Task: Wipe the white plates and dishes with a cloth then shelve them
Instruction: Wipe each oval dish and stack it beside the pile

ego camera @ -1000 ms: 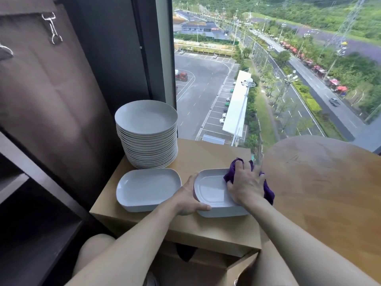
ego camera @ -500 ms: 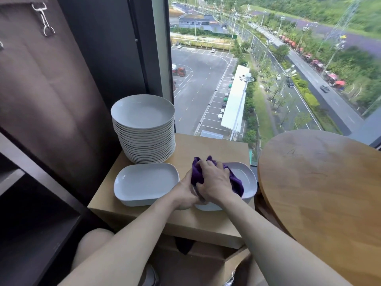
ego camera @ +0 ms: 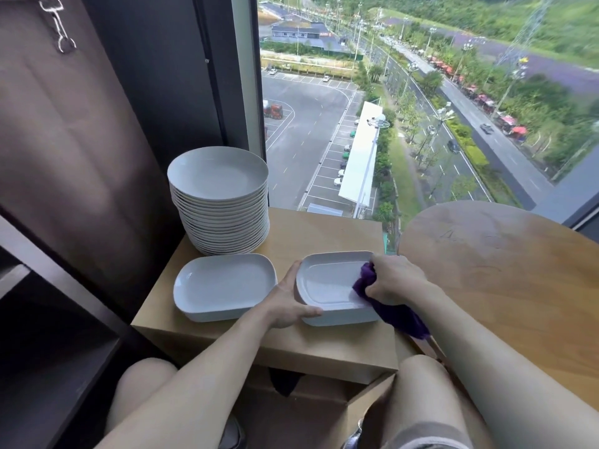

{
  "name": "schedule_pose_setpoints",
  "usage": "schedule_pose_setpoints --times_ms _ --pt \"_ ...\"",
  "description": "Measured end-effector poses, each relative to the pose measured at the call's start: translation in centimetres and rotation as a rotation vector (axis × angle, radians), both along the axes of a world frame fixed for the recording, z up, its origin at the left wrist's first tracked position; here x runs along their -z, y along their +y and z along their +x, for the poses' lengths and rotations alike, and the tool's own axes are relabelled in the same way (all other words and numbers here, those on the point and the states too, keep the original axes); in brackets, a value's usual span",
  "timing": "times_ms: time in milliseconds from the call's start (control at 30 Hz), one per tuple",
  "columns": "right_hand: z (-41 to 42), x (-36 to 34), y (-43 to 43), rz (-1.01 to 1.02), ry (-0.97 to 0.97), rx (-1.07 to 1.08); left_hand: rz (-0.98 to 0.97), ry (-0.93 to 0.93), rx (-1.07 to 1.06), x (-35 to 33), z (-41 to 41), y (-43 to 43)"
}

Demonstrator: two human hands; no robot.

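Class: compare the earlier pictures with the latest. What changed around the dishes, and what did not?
The right hand, gripping the purple cloth, swept left across the right-hand rectangular dish, then back to its right end. The left hand kept holding that dish's left edge; the other dish and the plate stack stayed put.

A stack of round white plates [ego camera: 217, 176] stands at the far left of a small light-wood desk [ego camera: 324, 231]. Near it lies a white rectangular dish [ego camera: 223, 285], with a second white rectangular dish [ego camera: 327, 280] just to the right. The left hand [ego camera: 285, 306] grips the second dish's left edge, and the right hand [ego camera: 398, 280] holds a purple cloth [ego camera: 398, 314] at its right end. A round wooden table [ego camera: 502, 270] stands to the right.
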State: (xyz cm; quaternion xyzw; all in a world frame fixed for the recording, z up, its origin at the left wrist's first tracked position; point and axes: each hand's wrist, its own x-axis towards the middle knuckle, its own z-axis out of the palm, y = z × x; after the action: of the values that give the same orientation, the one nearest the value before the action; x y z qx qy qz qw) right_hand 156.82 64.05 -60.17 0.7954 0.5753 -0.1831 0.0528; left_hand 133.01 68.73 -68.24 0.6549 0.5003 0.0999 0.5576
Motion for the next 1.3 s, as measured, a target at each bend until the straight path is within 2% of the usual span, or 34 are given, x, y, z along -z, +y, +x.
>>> schedule_pose_setpoints --times_ms 300,500,867,1000,1300 --pt "-1.9 3.6 2.0 0.296 -0.043 0.126 0.014 0.0 -0.005 -0.1 0.2 0.0" --pt "-4.4 4.0 3.0 0.283 -0.029 0.034 -0.004 -0.021 -0.018 -0.3 0.1 -0.2" --pt "-6.9 3.3 1.1 0.246 0.191 -0.238 -0.03 -0.101 -0.004 -1.1 0.2 -0.6" --pt "-6.1 3.7 -0.2 0.276 0.246 -0.191 -0.04 -0.11 -0.025 -0.6 0.1 -0.4" --pt "-2.7 3.5 -3.9 0.51 0.382 0.077 0.033 -0.012 -0.062 -1.6 0.3 -0.3"
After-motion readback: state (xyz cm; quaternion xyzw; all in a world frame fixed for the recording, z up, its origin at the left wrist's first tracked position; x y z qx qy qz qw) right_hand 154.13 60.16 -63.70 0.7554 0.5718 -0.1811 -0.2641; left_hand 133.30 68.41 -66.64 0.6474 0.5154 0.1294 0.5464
